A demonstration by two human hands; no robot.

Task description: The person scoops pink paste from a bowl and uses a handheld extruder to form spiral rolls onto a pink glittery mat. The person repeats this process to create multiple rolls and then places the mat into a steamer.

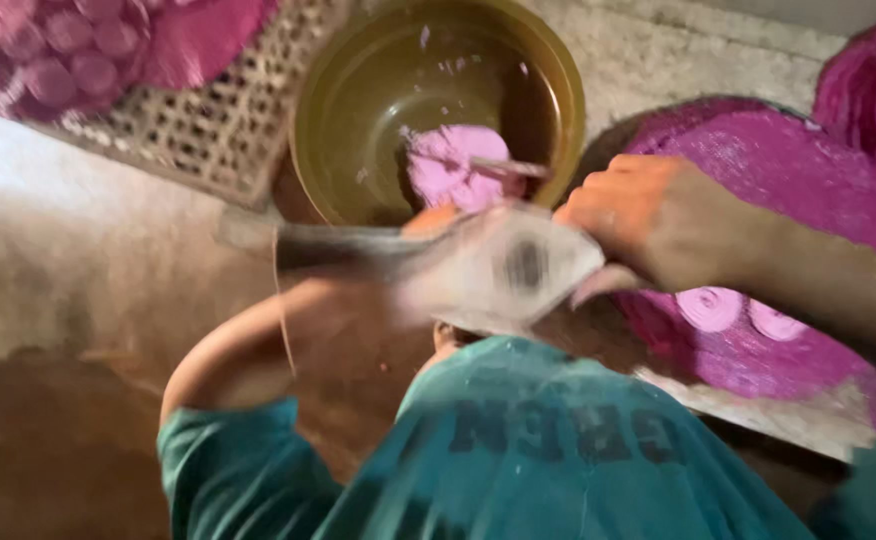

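Note:
My right hand (658,215) is closed on the right end of a blurred whitish cloth-like piece (503,270) held just above my teal shirt. My left hand (428,220) is mostly hidden behind that piece, with only fingertips showing at its top edge; it seems to grip the piece too. A grey strip of the piece (328,248) trails to the left. Beyond the hands stands a brown-yellow bowl (338,110) holding a lump of pink paste (448,165) with a small stick across it.
Under my right arm lies a pink cloth (758,150) carrying round pink discs (710,307). At the top left, a woven basket tray (208,125) holds more pink discs (48,50). A pale wall or floor surface (78,250) fills the left.

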